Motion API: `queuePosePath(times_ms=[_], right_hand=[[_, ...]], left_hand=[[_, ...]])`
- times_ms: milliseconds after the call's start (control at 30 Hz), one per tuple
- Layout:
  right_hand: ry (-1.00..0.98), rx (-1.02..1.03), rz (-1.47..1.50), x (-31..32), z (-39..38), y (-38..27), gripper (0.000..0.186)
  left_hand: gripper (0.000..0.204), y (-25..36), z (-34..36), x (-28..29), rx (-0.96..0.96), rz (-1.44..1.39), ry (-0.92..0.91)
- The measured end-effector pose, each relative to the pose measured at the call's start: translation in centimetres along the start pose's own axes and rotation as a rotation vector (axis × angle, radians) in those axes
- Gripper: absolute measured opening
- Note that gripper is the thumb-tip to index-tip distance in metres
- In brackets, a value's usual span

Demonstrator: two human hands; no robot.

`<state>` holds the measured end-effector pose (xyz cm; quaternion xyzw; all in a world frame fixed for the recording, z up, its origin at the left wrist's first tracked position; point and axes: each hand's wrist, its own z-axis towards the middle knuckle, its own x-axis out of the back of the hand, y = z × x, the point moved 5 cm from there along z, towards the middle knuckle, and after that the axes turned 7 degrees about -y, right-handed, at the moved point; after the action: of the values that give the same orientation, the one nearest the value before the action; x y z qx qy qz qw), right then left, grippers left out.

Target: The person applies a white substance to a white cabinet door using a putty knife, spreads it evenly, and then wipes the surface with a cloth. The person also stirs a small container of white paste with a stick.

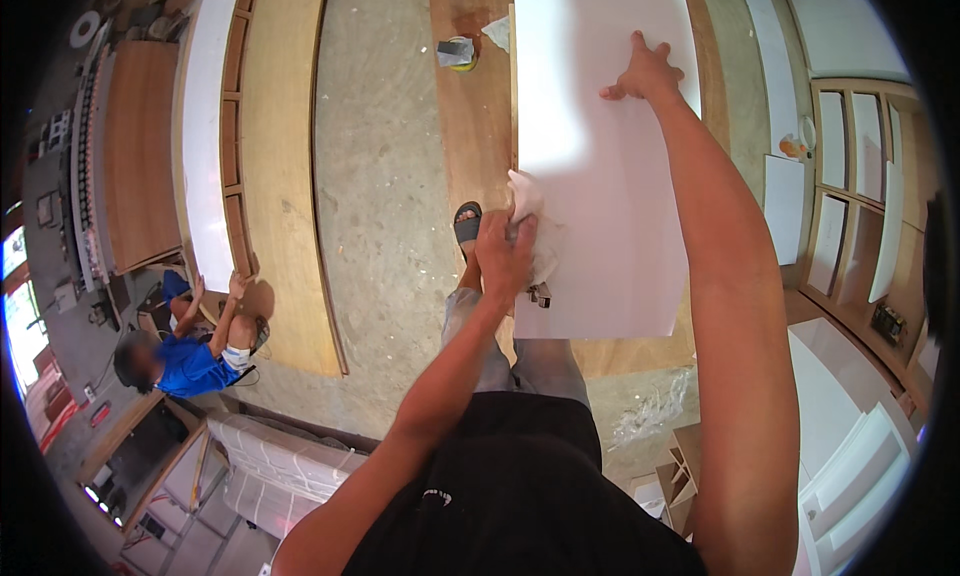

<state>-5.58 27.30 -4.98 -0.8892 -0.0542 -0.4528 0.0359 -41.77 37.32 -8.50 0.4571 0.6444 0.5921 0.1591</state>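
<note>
A long white panel (610, 236) lies in front of me, its near end by my legs. My left hand (505, 251) is closed on a crumpled white cloth (545, 241) at the panel's left edge, part of the cloth resting on the surface. My right hand (648, 74) reaches far up the panel, fingers spread over it and holding nothing. Close to the left wrist, a small dark metal piece (540, 296) sits at the panel's edge; I cannot make out its kind.
Left of the panel, a tin (460, 56) with a grey flat piece on top stands on a brown board (470, 126). Further left, a person in blue (195, 366) touches another white panel (205, 176). Cabinet frames (850, 226) stand at right. Plastic wrap (650, 411) lies on the floor.
</note>
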Motion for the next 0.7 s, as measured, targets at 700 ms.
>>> queuePosePath(times_ms=[700], right_hand=[[-0.009, -0.05, 0.01, 0.5, -0.5, -0.7, 0.129]], left_hand=[[0.01, 3.7, 8.5, -0.9, -0.275, 0.427, 0.106]])
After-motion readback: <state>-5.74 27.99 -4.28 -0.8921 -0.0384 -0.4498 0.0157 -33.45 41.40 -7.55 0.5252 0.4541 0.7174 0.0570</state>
